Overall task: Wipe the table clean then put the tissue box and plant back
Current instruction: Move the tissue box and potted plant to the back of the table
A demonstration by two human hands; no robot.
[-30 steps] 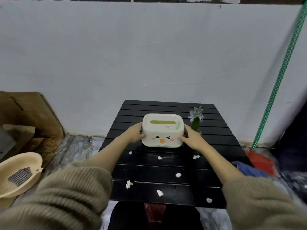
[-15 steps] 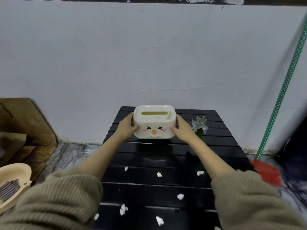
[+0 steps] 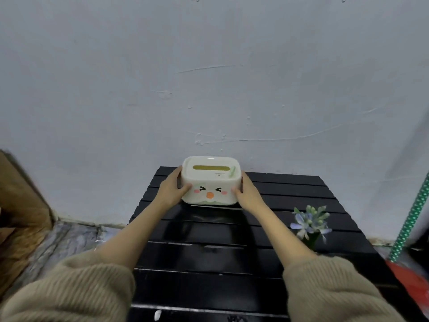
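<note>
Close to me, at the tabletop's [image 3: 232, 256] near edge, I see one white crumb [image 3: 157, 314], so wiping is not done. By the right edge stands the plant [image 3: 311, 225], upright. Farther out, near the far edge, my left hand [image 3: 170, 190] and right hand [image 3: 248, 194] press on the two ends of the tissue box [image 3: 210, 180], fingers curled around it. I can't tell if it touches the slats. I think I'm clearing the box off. Next, it needs a safe spot away from the table.
</note>
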